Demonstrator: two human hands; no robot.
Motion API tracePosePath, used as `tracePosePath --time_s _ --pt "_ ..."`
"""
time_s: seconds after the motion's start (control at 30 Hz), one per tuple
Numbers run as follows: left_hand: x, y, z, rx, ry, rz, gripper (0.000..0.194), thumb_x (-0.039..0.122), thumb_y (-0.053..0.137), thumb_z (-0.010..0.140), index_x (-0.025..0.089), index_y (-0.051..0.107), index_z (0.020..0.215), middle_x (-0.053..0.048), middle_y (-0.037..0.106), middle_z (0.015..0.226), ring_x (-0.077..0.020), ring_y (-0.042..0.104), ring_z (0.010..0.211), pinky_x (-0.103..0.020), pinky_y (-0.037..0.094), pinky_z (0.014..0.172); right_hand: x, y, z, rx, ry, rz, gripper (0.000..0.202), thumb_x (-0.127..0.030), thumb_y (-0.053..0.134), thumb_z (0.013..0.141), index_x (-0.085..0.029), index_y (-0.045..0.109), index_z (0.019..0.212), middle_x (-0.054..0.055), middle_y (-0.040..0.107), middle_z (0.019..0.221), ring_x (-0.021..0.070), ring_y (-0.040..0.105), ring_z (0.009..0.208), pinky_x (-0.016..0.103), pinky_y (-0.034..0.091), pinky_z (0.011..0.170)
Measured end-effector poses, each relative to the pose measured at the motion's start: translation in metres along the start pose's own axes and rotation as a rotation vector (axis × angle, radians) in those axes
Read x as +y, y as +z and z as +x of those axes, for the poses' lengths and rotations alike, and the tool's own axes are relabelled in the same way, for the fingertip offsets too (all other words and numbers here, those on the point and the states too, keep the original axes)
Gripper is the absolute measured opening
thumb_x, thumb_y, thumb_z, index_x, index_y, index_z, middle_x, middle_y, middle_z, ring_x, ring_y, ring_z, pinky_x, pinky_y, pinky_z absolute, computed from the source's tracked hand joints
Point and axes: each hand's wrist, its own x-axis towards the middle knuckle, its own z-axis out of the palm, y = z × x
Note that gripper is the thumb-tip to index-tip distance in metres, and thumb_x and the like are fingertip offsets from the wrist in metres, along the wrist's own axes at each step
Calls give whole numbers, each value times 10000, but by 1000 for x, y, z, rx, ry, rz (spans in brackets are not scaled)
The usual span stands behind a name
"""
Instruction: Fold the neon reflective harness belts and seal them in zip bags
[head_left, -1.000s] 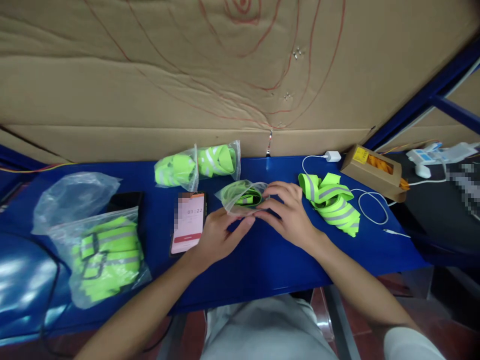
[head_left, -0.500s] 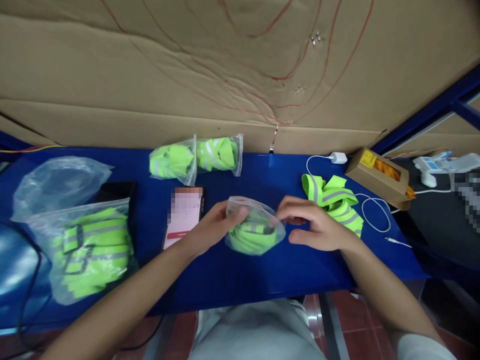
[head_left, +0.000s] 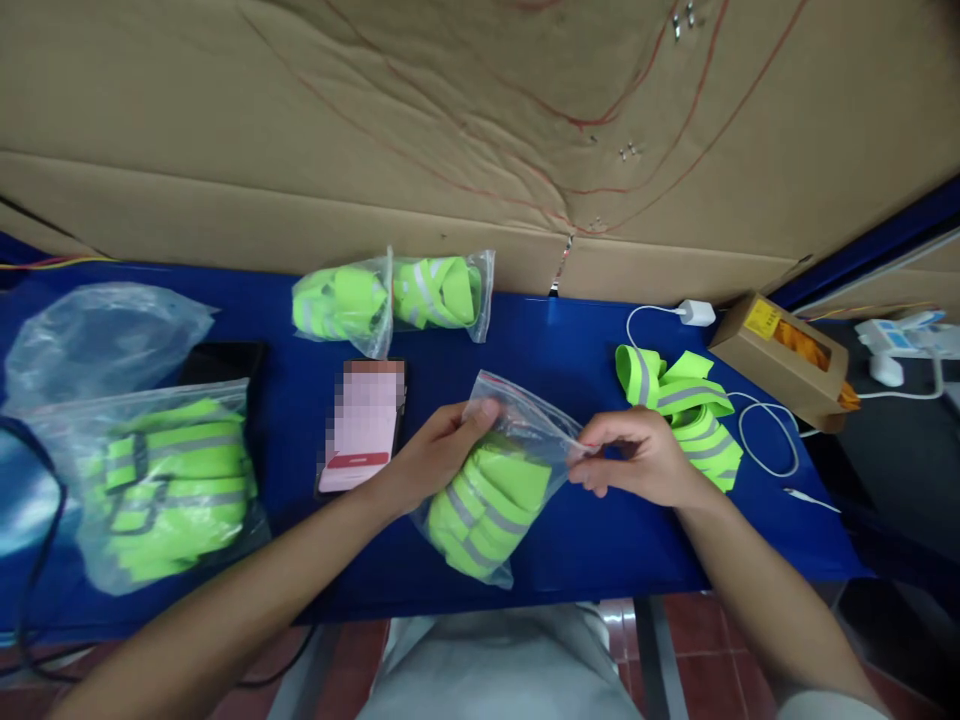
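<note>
A clear zip bag [head_left: 487, 510] with a folded yellow-green reflective strap inside hangs between my hands above the blue table. My left hand [head_left: 450, 445] pinches its upper left edge, thumb on top. The upper right corner, by the red-lined zip strip, is between the thumb and fingers of my right hand [head_left: 626, 455]. Loose reflective straps [head_left: 686, 400] lie just beyond my right hand. Left of my left hand is a lit phone [head_left: 364, 425]. Two filled bags [head_left: 390, 300] sit at the back, and a larger filled bag [head_left: 176, 490] lies at the left.
Empty clear plastic [head_left: 105, 340] lies at the back left over a dark flat item. A cardboard box [head_left: 784, 355] with orange contents stands at the right, near a white charger [head_left: 696, 313] and its cable. A cardboard panel [head_left: 450, 130] rises behind the table.
My right hand has closed on the bag's corner. The bag has been turned so its strap contents hang lower, nearer me, and its top is stretched between my hands. The view has shifted slightly.
</note>
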Motion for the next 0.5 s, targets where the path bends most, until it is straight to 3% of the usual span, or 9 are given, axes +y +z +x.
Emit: tracePosePath --time_s 0.17,0.33,0.43,0.5 --pt "5 -1 1 76 46 83 562 697 629 848 161 766 947 -34 755 803 -195 679 747 -259 536 690 7 -3 7 88 -19 -63 176 -315 763 874 -175 655 870 -15 663 684 91 617 563 205 501 538" --pt "8 0 2 150 188 153 512 642 576 916 185 787 1010 -49 786 956 -232 710 919 -315 549 892 17 2 17 263 -28 1 344 -349 770 864 -247 539 1099 -64 623 732 88 599 602 216 498 595" --pt "7 1 2 144 183 82 511 633 565 926 183 785 1025 -63 791 917 -256 721 927 -333 577 841 18 2 20 274 17 47 497 -356 796 836 -262 512 1233 -77 624 709 100 615 608 232 505 622" --pt "5 0 3 128 158 27 521 637 568 921 172 784 1010 -75 791 882 -262 732 885 -332 589 783 19 3 21 272 42 20 481 -366 780 852 -243 545 1253 -72 630 672 109 629 607 244 506 638"
